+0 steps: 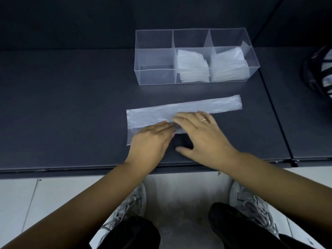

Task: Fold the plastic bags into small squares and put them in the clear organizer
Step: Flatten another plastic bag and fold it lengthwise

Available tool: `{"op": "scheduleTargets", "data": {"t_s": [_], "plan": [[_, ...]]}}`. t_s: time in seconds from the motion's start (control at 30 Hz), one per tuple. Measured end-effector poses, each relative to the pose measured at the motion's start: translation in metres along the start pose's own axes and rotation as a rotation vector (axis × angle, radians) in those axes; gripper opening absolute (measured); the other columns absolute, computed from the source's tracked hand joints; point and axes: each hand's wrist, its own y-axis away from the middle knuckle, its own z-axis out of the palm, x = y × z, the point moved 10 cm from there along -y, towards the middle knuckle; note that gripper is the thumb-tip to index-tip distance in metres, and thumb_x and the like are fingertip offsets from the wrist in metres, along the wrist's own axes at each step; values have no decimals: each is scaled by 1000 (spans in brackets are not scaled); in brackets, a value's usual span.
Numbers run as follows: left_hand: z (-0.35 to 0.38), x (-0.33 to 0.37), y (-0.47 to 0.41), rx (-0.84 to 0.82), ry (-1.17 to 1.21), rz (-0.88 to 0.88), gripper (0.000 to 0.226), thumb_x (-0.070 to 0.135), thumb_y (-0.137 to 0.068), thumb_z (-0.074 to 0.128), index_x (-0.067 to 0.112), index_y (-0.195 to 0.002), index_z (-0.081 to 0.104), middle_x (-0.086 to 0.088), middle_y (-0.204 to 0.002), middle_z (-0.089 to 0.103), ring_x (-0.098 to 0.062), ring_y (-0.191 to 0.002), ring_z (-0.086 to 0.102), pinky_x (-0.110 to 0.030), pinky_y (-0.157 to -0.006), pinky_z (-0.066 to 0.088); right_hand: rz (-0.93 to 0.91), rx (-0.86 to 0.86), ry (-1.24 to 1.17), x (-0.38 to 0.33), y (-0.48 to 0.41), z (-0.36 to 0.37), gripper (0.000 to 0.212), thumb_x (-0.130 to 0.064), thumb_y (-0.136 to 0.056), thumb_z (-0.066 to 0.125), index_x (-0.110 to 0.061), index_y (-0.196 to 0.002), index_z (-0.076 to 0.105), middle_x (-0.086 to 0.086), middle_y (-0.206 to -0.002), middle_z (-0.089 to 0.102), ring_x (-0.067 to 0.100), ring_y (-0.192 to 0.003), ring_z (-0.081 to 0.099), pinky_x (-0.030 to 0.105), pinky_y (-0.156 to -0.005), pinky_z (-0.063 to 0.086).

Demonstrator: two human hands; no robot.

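Observation:
A translucent plastic bag [212, 106] lies flat on the dark table [62, 105] as a long strip, wider at its left end. My left hand [152, 141] rests flat on the bag's wide left part with straight fingers. My right hand [199, 133] lies flat beside it, fingers on the bag's middle and thumb spread on the table. Behind the bag stands the clear organizer [154, 76] with three compartments. The middle one holds a stack of folded bags [192, 67], the right one another stack [229, 69]. The left compartment holds nothing.
A dark round object with pale stripes [321, 72] sits at the far right edge. A seam [276, 112] runs across the table on the right. The table's front edge [71, 169] is close to my body, with my shoes and a pale floor below.

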Motion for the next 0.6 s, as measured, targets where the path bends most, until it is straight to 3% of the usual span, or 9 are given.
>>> {"op": "scheduleTargets", "data": {"t_s": [0.07,0.13,0.2,0.27,0.33,0.47,0.53,0.6], "plan": [[-2,-3,-1,-30,42,-32,21,11,-85,63,7,-102,75,-6,-105,73,-23,-95,71,-34,-80,58,50,125,-50,7,-7,-6,31,-21,-81,71,-15,-111,67,0,-117,66,24,-110,58,36,-101,33],[-6,-19,0,-55,67,-122,20,17,-87,64,15,-104,75,1,-104,74,-19,-94,70,-28,-77,54,143,194,-213,32,-9,-14,7,-13,-84,68,-15,-91,71,-1,-95,72,23,-92,64,36,-88,44],[-15,-50,6,-51,154,-285,18,20,-88,67,22,-105,74,10,-103,73,-10,-95,67,-22,-78,52,268,168,-449,63,-8,-12,6,-15,-87,67,-20,-84,70,-10,-85,70,6,-85,64,23,-82,45],[-20,-89,16,-41,386,-501,13,21,-87,70,22,-97,76,19,-94,73,4,-87,65,-9,-80,47,373,113,-610,88,-9,-6,13,-20,-88,67,-28,-78,67,-20,-79,68,-11,-79,60,7,-76,41],[-20,-120,26,-44,621,-703,7,21,-86,70,23,-89,76,22,-82,72,11,-76,63,-2,-72,42,457,101,-705,105,-10,0,16,-23,-88,67,-25,-72,67,-13,-73,70,-9,-71,59,8,-71,43],[-18,-150,35,-39,804,-916,9,20,-89,67,19,-83,74,8,-73,74,-2,-67,68,-9,-62,49,601,157,-822,126,-15,9,18,-24,-86,69,-15,-70,68,-7,-64,71,0,-60,62,14,-65,46],[-18,-156,38,-38,792,-983,14,16,-92,62,16,-81,71,3,-71,74,-7,-64,70,-13,-57,51,645,161,-799,130,-18,11,18,-25,-84,70,-14,-69,67,-7,-60,69,-2,-56,61,9,-60,44],[-26,-159,42,8,636,-1006,17,16,-92,61,16,-77,69,-1,-73,73,-11,-60,68,-21,-60,50,664,150,-748,130,-20,11,18,-24,-83,69,-11,-69,67,-6,-56,68,-3,-51,58,6,-53,40]]}}
